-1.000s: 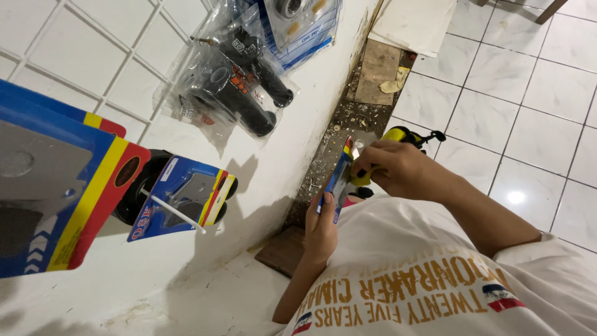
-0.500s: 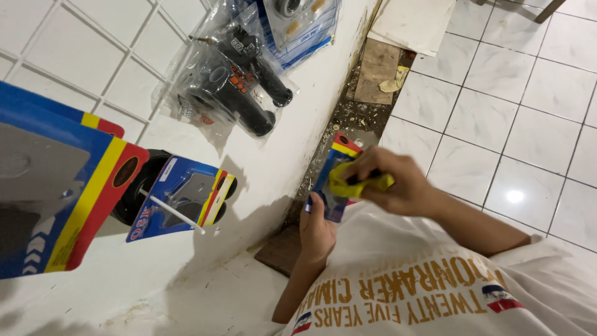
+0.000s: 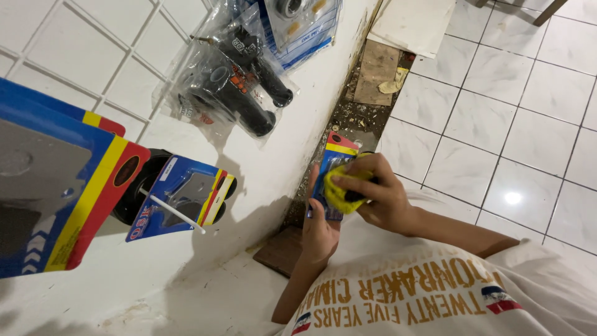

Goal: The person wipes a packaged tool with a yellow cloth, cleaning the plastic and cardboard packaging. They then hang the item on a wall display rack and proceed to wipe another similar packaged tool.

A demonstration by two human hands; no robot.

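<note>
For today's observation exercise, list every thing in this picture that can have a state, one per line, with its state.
left hand: shut on blue carded pack, holding it upright
right hand: shut on yellow cloth, pressing it on the pack
blue carded pack: held, partly covered
yellow cloth: bunched against the pack
bagged black grips: sealed, hanging on the wall
blue pack on peg: hanging, unopened
</note>
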